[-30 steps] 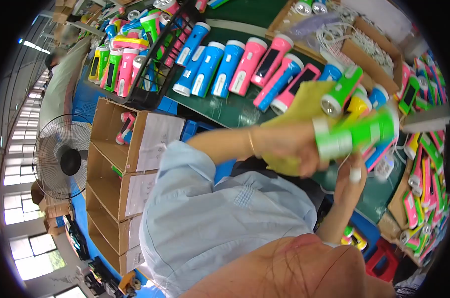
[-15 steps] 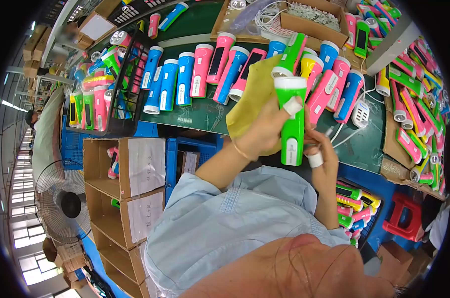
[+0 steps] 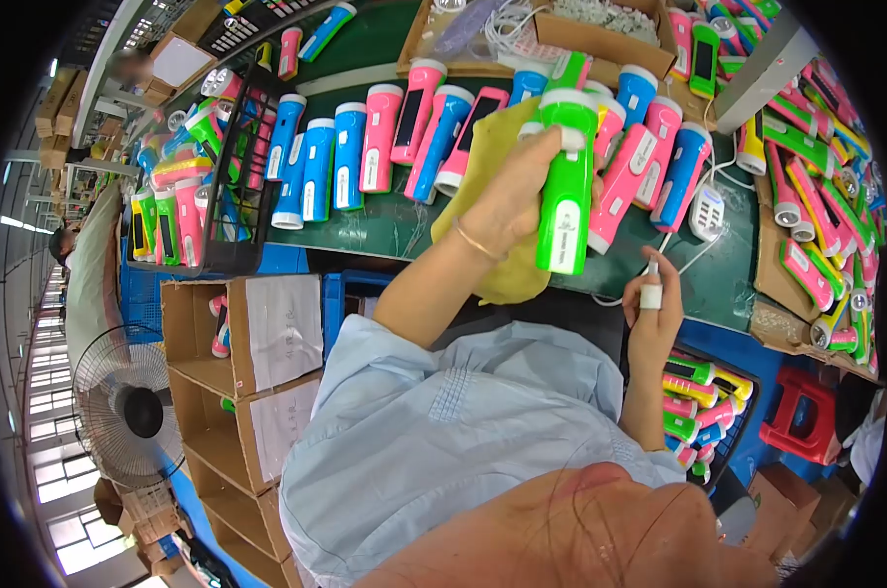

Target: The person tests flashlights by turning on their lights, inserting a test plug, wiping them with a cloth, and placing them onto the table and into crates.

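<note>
My left hand [image 3: 512,196], with a bracelet at the wrist and a white wrap on the thumb, grips a green flashlight [image 3: 565,211] with its head up. A yellow cloth [image 3: 507,279] lies under this hand. Lower right, my right hand [image 3: 654,309], a white wrap on one finger, pinches the small plug end of a white cable [image 3: 653,263]. The two hands are apart. Beyond them stands a row of blue flashlights [image 3: 348,157] and pink flashlights [image 3: 379,142]. A white multi-port charger [image 3: 706,214] lies right of a blue and pink flashlight [image 3: 680,176].
A black crate [image 3: 236,186] of flashlights stands at the left, above cardboard compartments [image 3: 200,358] and a fan [image 3: 142,412]. Many flashlights [image 3: 820,196] are piled at the right. A blue crate [image 3: 732,431] and a red stool [image 3: 801,416] are lower right.
My left hand has carried the green flashlight upward, away from my right hand. My right hand has shifted slightly right, with the cable's plug end at its fingertips.
</note>
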### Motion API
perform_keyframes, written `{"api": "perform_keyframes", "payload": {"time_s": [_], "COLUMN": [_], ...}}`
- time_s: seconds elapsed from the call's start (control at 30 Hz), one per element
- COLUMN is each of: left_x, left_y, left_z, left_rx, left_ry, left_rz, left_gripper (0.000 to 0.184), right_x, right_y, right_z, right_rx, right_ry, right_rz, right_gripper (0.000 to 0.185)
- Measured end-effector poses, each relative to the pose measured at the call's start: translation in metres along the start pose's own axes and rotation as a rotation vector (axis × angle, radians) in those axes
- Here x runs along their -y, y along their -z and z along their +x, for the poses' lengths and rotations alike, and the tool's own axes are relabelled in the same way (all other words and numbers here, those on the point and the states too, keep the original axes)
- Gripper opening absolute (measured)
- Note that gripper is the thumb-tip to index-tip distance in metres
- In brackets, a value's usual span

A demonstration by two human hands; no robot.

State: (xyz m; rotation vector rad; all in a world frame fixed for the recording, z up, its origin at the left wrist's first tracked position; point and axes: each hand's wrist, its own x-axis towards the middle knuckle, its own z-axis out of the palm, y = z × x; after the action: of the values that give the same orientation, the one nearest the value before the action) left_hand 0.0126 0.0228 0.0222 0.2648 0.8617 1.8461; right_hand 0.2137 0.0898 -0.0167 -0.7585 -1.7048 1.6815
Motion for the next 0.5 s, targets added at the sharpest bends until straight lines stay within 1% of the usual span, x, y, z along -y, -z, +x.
{"api": "perform_keyframes", "payload": {"time_s": [0.07,0.1,0.13,0.2,0.23,0.3,0.4,0.43,0.5], "left_x": [-0.006,-0.011,-0.019,-0.033,-0.039,-0.047,-0.052,-0.051,-0.055], "left_y": [0.001,-0.003,0.002,-0.003,-0.007,-0.008,0.007,0.013,0.011], "left_z": [-0.001,-0.003,-0.002,-0.010,-0.008,-0.002,0.010,0.012,0.005], "left_rx": [-0.036,-0.036,0.036,0.008,-0.143,-0.462,-0.658,-0.767,-0.468], "left_ry": [-0.098,-0.151,-0.202,-0.434,-0.610,-0.968,-0.897,-0.920,-0.585], "left_rz": [0.218,0.239,0.287,0.723,0.914,1.293,1.476,1.633,0.953], "left_gripper": [0.025,0.024,0.023,0.039,0.048,0.076,0.090,0.085,0.071], "right_x": [0.006,0.006,0.002,0.002,0.003,0.002,0.003,0.003,0.008], "right_y": [0.009,0.010,0.013,0.019,0.019,0.017,0.004,0.001,-0.008], "right_z": [0.006,0.010,0.015,0.026,0.030,0.041,0.053,0.055,0.060], "right_rx": [0.138,0.155,0.178,0.208,0.199,0.201,0.223,0.239,0.251], "right_ry": [-0.178,-0.160,-0.105,-0.099,-0.092,-0.071,-0.021,0.004,0.094], "right_rz": [0.085,0.114,0.159,0.231,0.242,0.314,0.239,0.185,0.039], "right_gripper": [0.028,0.031,0.030,0.029,0.027,0.024,0.021,0.019,0.017]}}
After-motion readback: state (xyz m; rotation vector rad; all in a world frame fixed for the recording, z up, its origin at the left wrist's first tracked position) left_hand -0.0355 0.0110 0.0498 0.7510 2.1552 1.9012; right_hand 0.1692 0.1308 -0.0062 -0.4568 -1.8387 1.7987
